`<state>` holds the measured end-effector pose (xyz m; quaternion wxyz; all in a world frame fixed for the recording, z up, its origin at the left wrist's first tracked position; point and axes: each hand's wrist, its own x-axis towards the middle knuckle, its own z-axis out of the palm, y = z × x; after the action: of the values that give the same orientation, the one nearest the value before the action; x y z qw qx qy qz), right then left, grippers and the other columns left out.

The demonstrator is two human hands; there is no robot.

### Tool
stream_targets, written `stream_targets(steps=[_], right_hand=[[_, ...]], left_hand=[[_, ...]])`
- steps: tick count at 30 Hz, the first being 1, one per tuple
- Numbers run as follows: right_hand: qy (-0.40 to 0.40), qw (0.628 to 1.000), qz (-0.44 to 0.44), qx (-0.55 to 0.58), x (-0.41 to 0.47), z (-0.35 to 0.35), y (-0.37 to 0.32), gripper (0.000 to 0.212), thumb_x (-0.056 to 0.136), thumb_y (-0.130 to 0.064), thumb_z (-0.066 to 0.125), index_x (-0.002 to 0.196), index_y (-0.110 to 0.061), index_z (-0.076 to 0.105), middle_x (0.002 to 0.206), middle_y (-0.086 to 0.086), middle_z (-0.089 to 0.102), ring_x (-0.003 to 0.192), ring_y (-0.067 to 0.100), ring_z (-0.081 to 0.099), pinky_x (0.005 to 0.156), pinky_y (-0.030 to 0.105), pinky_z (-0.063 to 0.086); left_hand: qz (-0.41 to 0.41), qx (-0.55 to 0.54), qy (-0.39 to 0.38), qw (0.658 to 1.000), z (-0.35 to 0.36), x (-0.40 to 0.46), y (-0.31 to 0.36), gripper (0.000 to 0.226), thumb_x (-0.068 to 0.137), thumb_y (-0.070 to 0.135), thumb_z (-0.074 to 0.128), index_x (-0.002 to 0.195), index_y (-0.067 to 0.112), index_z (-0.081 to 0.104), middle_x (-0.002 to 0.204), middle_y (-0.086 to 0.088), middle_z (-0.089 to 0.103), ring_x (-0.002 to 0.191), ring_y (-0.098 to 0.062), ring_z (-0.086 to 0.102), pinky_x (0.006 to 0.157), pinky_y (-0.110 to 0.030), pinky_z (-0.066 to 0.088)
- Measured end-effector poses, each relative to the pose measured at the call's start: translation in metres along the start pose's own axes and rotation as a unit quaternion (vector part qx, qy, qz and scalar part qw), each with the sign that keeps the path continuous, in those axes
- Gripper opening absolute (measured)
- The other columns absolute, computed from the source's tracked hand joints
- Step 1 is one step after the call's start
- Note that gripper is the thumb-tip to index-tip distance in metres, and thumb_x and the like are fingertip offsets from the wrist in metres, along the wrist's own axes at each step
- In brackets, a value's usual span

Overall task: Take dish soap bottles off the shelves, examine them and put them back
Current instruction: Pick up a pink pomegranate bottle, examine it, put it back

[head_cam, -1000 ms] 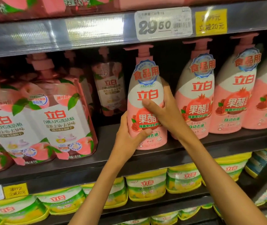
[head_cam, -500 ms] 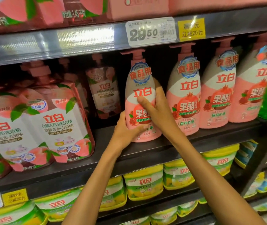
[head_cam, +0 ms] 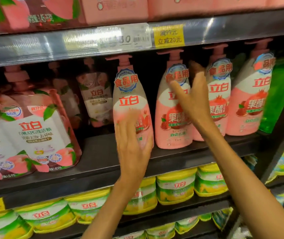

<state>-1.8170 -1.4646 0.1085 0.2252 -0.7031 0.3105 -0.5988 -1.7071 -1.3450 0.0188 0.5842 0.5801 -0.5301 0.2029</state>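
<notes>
Standing upright near the shelf (head_cam: pixel 180 156) front edge: pink bottle (head_cam: pixel 129 102), ungripped.
Left hand (head_cam: pixel 132 145) was flat and blurred over its lower front; right hand (head_cam: pixel 192 99) was spread, empty, before the neighbouring bottle (head_cam: pixel 169 128).

Light comes from overhead: hard white glare streaks on the clear plastic price strip (head_cam: pixel 103 42) above my fingers wash out most of the white price tag (head_cam: pixel 124 39). The shelf recess behind the bottles is near black, deep shadow. Both hands are motion-smeared; my left hand (head_cam: pixel 134 145) is ghosted, semi-transparent at the fingertips (head_cam: pixel 130 116), and my right hand (head_cam: pixel 192 99) has soft edges. The pink pump bottle (head_cam: pixel 130 104) just past my left fingers has softened print. The whole frame is slightly blurred. Wide-angle bend shows in shelf lines far right of my fingers. Colour cast is warm pink.
</notes>
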Motion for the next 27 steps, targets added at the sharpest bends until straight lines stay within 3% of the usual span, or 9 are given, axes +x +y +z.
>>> stream_targets(steps=[3,5,8,10,13,16,19,24,27], right_hand=[[-0.057,0.996,0.061,0.023,0.012,-0.001,0.008,0.029,0.084,-0.028,0.071,0.104,-0.014,0.055,0.088,-0.002,0.064,0.084,0.015,0.063,0.082,0.037,0.052],[-0.071,0.995,0.059,0.038,0.013,-0.003,0.014,0.029,0.082,-0.038,0.073,0.093,-0.016,0.057,0.076,-0.005,0.064,0.074,0.013,0.064,0.073,0.036,0.053],[-0.104,0.99,0.071,0.071,0.014,-0.01,0.016,0.041,0.078,-0.051,0.071,0.092,-0.013,0.062,0.085,0.006,0.071,0.084,0.024,0.069,0.078,0.046,0.055],[-0.136,0.982,0.073,0.107,0.015,-0.015,0.013,0.036,0.08,-0.048,0.07,0.086,-0.013,0.064,0.085,0.009,0.072,0.083,0.027,0.07,0.079,0.049,0.055],[-0.17,0.965,0.072,0.188,0.011,-0.023,0.008,0.018,0.086,-0.031,0.071,0.076,-0.018,0.063,0.075,0.003,0.071,0.073,0.016,0.07,0.071,0.038,0.059],[-0.19,0.94,0.085,0.271,-0.001,-0.038,-0.001,0.012,0.087,-0.022,0.07,0.087,-0.012,0.064,0.074,-0.003,0.07,0.066,0.005,0.068,0.058,0.019,0.053],[-0.21,0.926,0.084,0.302,-0.012,-0.052,-0.01,0.017,0.088,-0.021,0.068,0.097,-0.006,0.064,0.08,0.001,0.072,0.068,0.008,0.07,0.058,0.018,0.053],[-0.242,0.908,0.142,0.313,-0.014,-0.068,-0.017,0.036,0.086,-0.033,0.068,0.107,-0.003,0.063,0.085,0.005,0.075,0.073,0.013,0.073,0.059,0.021,0.055],[-0.292,0.852,0.199,0.387,-0.023,-0.076,-0.006,0.05,0.08,-0.039,0.062,0.119,-0.009,0.058,0.097,0.005,0.075,0.089,0.019,0.073,0.069,0.028,0.059]], left_hand=[[-0.033,0.008,-0.06,0.998,0.033,-0.009,0.026,0.071,0.084,0.014,0.068,0.144,0.015,0.031,0.143,0.0,0.035,0.134,-0.003,0.024,0.114,-0.023,0.023],[-0.098,0.012,-0.075,0.992,0.051,-0.012,0.038,0.077,0.086,0.022,0.068,0.147,0.012,0.021,0.15,0.0,0.026,0.135,-0.001,0.016,0.114,-0.011,0.011],[-0.174,-0.01,-0.061,0.983,0.068,-0.014,0.048,0.08,0.084,0.034,0.066,0.147,0.009,0.023,0.152,-0.006,0.028,0.14,-0.011,0.023,0.117,-0.028,0.021],[-0.196,-0.009,-0.022,0.98,0.07,-0.014,0.051,0.081,0.08,0.048,0.06,0.145,0.009,0.031,0.145,-0.008,0.037,0.136,-0.019,0.031,0.114,-0.038,0.028],[-0.227,-0.011,-0.035,0.973,0.067,-0.016,0.046,0.088,0.07,0.064,0.061,0.139,0.014,0.038,0.133,-0.004,0.045,0.127,-0.018,0.039,0.107,-0.037,0.036],[-0.311,-0.134,-0.092,0.936,0.061,-0.021,0.049,0.084,0.059,0.069,0.068,0.128,0.027,0.044,0.12,0.008,0.057,0.106,0.003,0.058,0.088,-0.023,0.052],[-0.322,-0.219,-0.07,0.918,0.055,-0.03,0.055,0.068,0.052,0.067,0.07,0.108,0.031,0.055,0.101,0.009,0.067,0.089,0.004,0.066,0.066,-0.014,0.053],[-0.345,-0.304,-0.048,0.887,0.036,-0.04,0.078,0.047,0.06,0.058,0.077,0.094,0.028,0.066,0.091,0.009,0.075,0.085,-0.011,0.072,0.063,-0.018,0.055],[-0.366,-0.345,-0.087,0.86,0.019,-0.045,0.087,0.048,0.059,0.062,0.073,0.09,0.026,0.072,0.09,0.004,0.076,0.085,-0.012,0.072,0.064,-0.016,0.054]])
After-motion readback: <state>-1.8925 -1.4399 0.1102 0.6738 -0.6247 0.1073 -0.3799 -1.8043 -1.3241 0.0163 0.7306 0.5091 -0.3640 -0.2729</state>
